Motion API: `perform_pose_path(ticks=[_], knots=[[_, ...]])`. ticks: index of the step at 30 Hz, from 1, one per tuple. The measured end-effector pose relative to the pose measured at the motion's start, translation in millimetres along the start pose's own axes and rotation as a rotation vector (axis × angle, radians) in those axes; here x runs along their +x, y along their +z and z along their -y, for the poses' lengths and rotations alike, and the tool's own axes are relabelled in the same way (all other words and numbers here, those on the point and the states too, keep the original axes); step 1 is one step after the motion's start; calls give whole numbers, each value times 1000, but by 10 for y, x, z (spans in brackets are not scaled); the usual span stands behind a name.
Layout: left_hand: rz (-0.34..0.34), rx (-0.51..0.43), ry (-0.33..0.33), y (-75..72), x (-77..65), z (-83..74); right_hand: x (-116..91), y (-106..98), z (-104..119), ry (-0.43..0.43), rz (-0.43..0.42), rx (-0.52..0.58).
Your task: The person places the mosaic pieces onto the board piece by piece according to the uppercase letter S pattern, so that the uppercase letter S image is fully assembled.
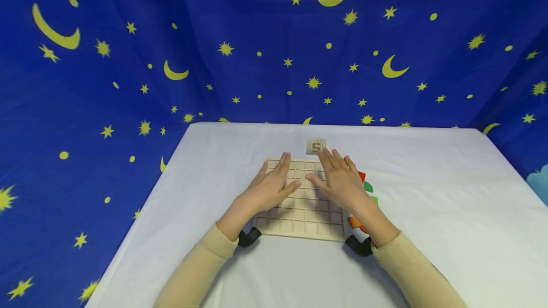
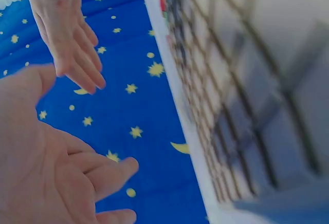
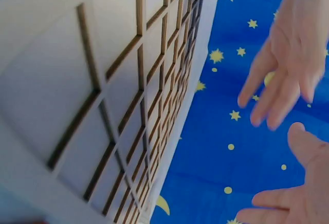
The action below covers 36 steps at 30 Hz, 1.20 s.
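Both hands hover over a light wooden board (image 1: 293,226) divided into square cells by raised strips. My left hand (image 1: 266,191) is above its left side, fingers extended and thumb spread, holding nothing. Over the right side is my right hand (image 1: 342,183), its fingers straight and apart, with nothing in it. In the left wrist view the grid (image 2: 241,80) stands beside the left palm (image 2: 41,167). The right wrist view shows the right hand's fingers (image 3: 275,199) away from the grid (image 3: 123,95). Part of the board is hidden under the hands.
Beyond the board lies a small card (image 1: 316,146) printed with a grid and an S-like figure. Along the board's right side are coloured pieces, among them a green one (image 1: 368,187) and an orange one (image 1: 354,222), partly covered by the right arm. A white cloth (image 1: 449,194) covers the table.
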<state>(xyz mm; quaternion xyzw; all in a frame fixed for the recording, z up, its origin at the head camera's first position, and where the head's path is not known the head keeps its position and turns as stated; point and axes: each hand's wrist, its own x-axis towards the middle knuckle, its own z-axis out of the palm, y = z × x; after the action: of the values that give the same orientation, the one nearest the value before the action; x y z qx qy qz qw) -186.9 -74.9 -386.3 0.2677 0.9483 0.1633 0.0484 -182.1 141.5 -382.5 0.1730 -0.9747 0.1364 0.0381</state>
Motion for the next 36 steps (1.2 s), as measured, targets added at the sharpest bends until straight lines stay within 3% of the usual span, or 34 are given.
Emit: perform_pose_path(ticks=[4, 9, 14, 19, 26, 31, 36], knots=[[40, -56, 9, -3, -148, 96, -14, 1, -60, -61, -62, 56], [62, -61, 16, 3, -278, 180, -27, 1, -117, -121, -142, 105], [140, -26, -9, 35, -385, 260, -31, -46, -157, -180, -223, 155], [215, -9, -45, 80, -490, 337, -56, -125, -252, -175, -213, 194], [260, -31, -55, 129, -577, 426, -96, -242, -472, -162, -212, 227], [264, -45, -52, 145, -600, 449, -115, -314, -623, -157, -238, 219], [255, -56, -52, 154, -624, 454, -86, -338, -829, -108, -213, 242]])
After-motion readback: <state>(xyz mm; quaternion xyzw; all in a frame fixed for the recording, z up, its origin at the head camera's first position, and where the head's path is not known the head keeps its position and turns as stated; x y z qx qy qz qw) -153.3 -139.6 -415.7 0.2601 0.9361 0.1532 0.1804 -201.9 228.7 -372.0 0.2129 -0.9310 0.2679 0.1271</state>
